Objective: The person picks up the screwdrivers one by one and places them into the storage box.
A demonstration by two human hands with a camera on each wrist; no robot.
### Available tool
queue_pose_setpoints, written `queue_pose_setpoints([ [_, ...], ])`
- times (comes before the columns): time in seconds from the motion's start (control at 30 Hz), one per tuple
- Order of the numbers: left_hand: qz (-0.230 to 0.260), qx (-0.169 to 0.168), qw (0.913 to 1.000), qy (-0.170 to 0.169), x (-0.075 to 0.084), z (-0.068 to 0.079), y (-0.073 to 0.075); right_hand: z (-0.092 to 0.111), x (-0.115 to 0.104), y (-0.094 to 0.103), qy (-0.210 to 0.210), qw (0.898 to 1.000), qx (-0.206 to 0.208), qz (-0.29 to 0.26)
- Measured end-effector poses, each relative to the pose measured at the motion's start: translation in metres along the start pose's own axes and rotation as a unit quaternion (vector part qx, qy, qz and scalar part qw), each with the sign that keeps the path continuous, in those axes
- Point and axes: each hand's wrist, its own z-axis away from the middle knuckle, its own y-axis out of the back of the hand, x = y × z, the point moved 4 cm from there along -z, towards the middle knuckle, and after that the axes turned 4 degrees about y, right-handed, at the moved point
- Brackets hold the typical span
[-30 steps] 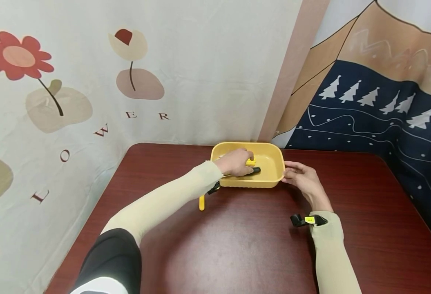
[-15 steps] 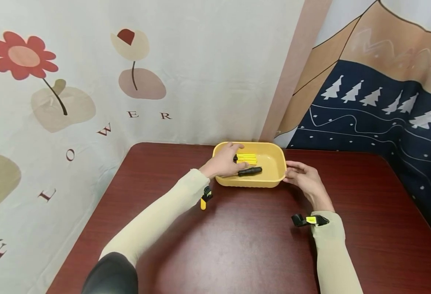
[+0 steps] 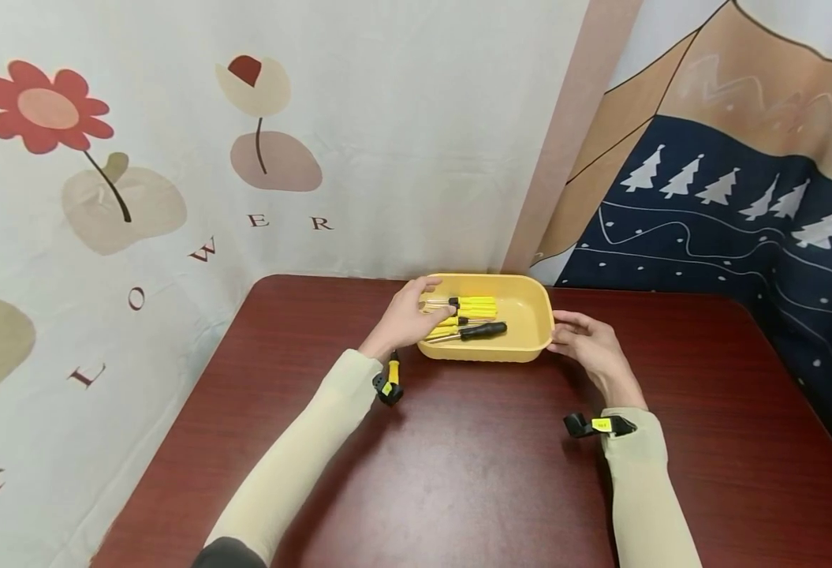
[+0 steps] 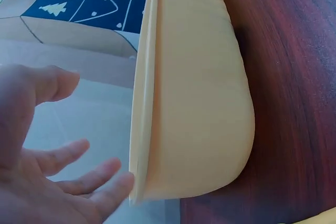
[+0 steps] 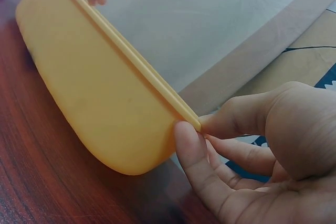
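A yellow plastic bin [image 3: 529,315] sits near the table's back edge. Inside lie several yellow-handled screwdrivers [image 3: 478,304] and one longer black-handled screwdriver [image 3: 484,330]. My left hand [image 3: 403,318] hovers at the bin's left end, fingers spread and holding nothing; in the left wrist view its fingertips [image 4: 123,183] come right up to the rim. At the opposite end, my right hand [image 5: 247,150] pinches the rim between thumb and fingers. Another yellow-handled screwdriver [image 3: 393,368] lies on the table left of the bin, partly covered by the left wrist camera.
The dark red wooden table [image 3: 486,457] extends in front of the bin and to both sides. Behind it hang a white curtain [image 3: 416,158] printed with flowers and a navy one [image 3: 671,205] with white trees.
My left hand has drawn back leftward from over the screwdrivers to the bin's left end, uncovering them, and its fingers have spread. The right hand stays at the rim.
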Motion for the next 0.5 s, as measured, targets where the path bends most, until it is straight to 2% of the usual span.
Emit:
queue_pose_setpoints([
  [0.17, 0.036, 0.021, 0.9988, -0.026, 0.001, 0.007, 0.004, 0.001, 0.001, 0.001, -0.002, 1.000, 0.002, 0.003],
  [0.33, 0.035, 0.033, 0.9988, -0.009, -0.010, 0.015, 0.010, 0.000, 0.001, 0.001, -0.006, 1.000, 0.001, 0.014],
  [0.5, 0.047, 0.059, 0.9971, 0.015, -0.026, 0.022, 0.019, -0.001, 0.002, 0.001, -0.010, 1.000, 0.003, 0.018],
])
